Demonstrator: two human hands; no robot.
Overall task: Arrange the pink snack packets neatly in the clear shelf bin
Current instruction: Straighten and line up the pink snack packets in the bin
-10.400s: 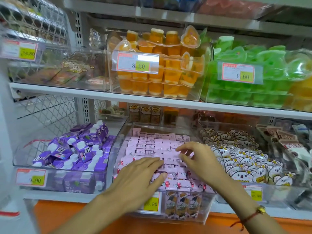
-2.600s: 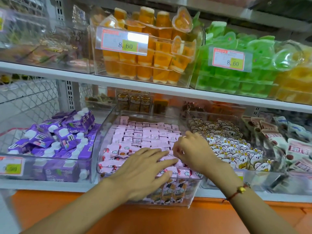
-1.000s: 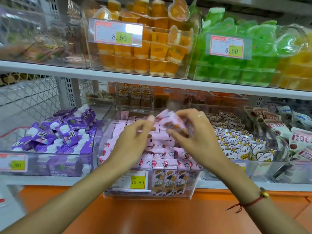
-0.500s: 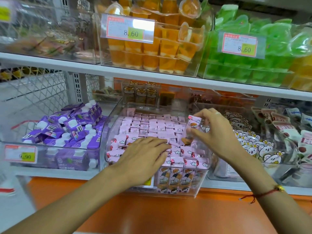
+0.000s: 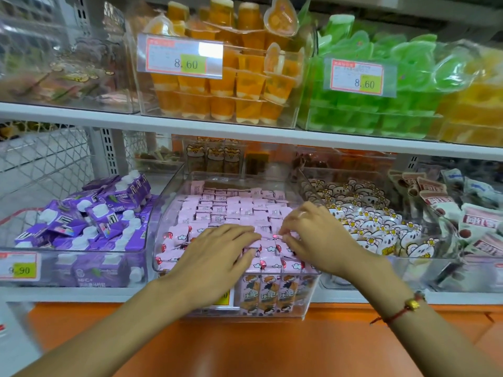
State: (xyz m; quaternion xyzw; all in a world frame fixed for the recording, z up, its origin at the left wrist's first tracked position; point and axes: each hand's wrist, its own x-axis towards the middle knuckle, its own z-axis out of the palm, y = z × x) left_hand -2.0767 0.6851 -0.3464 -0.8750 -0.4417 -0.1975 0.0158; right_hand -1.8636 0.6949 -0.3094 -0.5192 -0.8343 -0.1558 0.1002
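Pink snack packets point(image 5: 231, 210) packed in rows inside clear shelf bin point(image 5: 174, 191), middle of lower shelf point(image 5: 81, 293); back rows lying flat and even, front rows standing upright against bin's front wall.

Left hand point(image 5: 215, 257) laid palm down on packets near front left of bin, fingers straight and spread, pressing on packet tops, gripping nothing.

Right hand point(image 5: 315, 238) just beside left, toward front right of bin, fingers curled down onto packets, fingertips point(image 5: 283, 235) pinching edge of one pink packet in a front row. Ring seen on one finger. Red cord bracelet point(image 5: 402, 311) with gold bead on right wrist.

Purple cartons point(image 5: 89, 221) heaped loosely in bin touching left side of pink bin. Bear-print packets point(image 5: 373, 227) in bin on right side; brown-and-white packets point(image 5: 446, 208) farther right.

Orange jelly cups point(image 5: 223, 85) stacked in clear bin on upper shelf, price tag point(image 5: 181, 57) reading 8.60 on its front. Green jelly cups point(image 5: 381, 104) in next bin to right, tagged likewise. Yellow tag point(image 5: 19, 268) reading 9.90 at front of purple bin. Orange panel point(image 5: 245, 346) below lower shelf edge.
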